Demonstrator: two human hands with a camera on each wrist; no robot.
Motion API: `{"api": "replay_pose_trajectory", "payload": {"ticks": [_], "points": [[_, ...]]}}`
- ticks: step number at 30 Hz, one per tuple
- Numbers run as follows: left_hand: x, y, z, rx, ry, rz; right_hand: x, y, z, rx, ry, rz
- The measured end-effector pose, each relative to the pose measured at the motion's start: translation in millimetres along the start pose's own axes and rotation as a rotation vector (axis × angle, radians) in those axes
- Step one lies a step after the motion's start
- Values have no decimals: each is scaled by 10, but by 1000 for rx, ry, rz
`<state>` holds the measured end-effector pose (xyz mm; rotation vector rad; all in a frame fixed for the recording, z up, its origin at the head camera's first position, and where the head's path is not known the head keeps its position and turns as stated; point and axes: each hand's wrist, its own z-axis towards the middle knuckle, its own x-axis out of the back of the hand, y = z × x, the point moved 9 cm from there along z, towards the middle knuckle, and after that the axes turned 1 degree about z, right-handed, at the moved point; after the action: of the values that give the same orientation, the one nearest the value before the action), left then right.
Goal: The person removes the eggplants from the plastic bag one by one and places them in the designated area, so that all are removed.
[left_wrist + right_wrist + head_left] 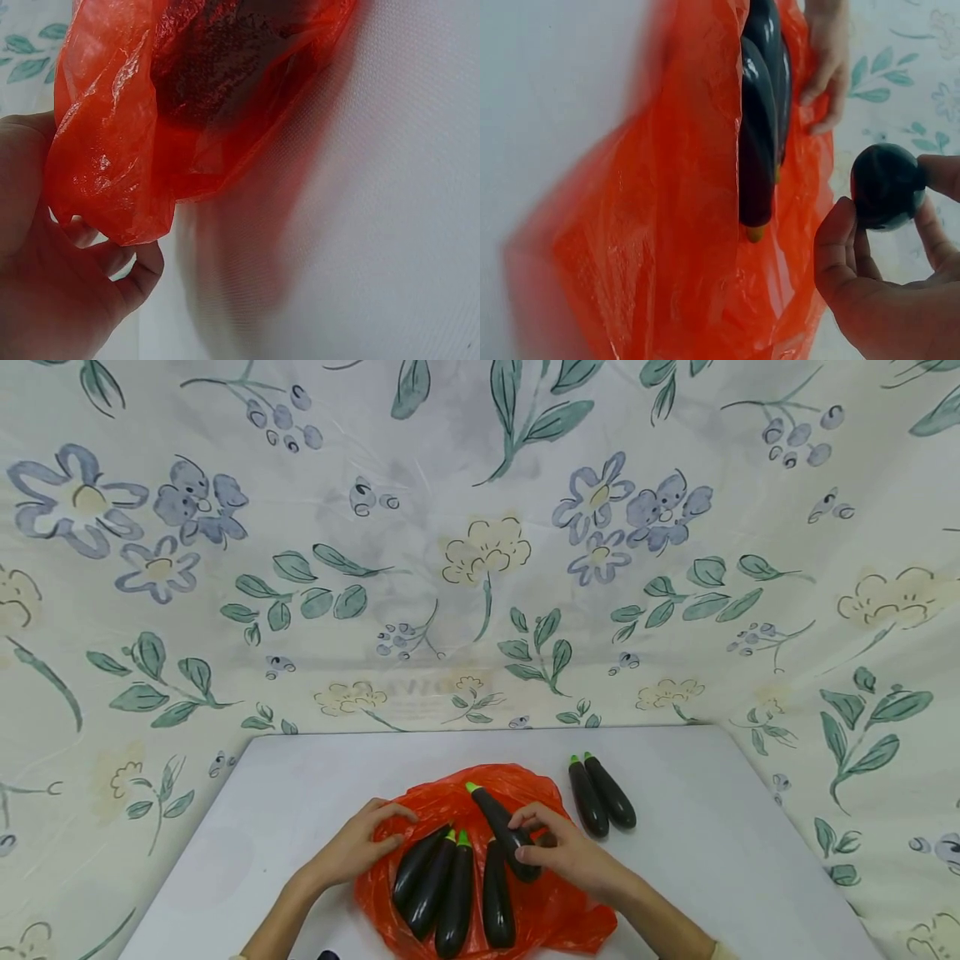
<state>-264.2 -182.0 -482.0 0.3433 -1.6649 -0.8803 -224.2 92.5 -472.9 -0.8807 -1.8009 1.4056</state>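
My right hand (566,852) pinches a dark eggplant (498,818) by its thick end, raised over the red plastic bag (555,906). Its green stem tip points up and to the left. From the right wrist, the eggplant's rounded bottom (889,187) shows between thumb and fingers. Several more eggplants (455,893) lie side by side in the bag's wide mouth. At the bag's left edge, my left hand (363,843) holds the plastic, thumb and fingers spread along the rim. In the left wrist view, the fingers (142,274) curl at the bag's crumpled edge.
Two eggplants (602,793) lie together on the white table (697,827), right of and behind the bag. A floral cloth (480,610) rises behind the table and along both sides. A small dark object (327,955) shows at the bottom edge, left of the bag.
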Motion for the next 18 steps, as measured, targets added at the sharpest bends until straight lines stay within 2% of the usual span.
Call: {"api": "replay_pose_trajectory", "payload": {"ticks": [11,18], "points": [[18,-33,25,23,21,-17,141,-9,1,31,45,-8],[32,-41,11,27,34,-14,275,-65,13,92,101,-18]]}}
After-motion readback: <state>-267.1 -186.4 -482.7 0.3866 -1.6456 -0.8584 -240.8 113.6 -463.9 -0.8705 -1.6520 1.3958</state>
